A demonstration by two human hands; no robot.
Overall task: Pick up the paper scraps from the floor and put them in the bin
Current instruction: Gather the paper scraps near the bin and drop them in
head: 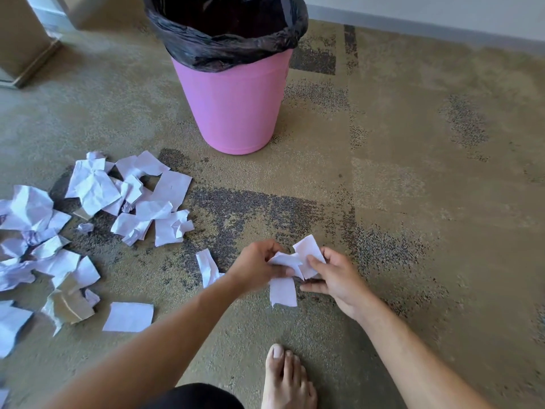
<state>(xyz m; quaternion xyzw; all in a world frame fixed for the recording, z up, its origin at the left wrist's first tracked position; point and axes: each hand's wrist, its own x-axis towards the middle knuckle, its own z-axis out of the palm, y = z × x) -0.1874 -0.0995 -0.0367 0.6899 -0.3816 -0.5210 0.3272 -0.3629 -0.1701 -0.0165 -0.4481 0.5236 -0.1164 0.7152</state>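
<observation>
2 hands (256,268) pinching paper scraps (298,261)

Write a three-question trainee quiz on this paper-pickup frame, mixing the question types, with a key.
1. True or false: the pink bin has a black liner.
2. What do the left hand and right hand grip together?
A. cardboard
B. white paper scraps
C. the liner
3. On which side of the person does the big scrap pile lie on the carpet?

Key: 1 true; 2 B; 3 left.
</observation>
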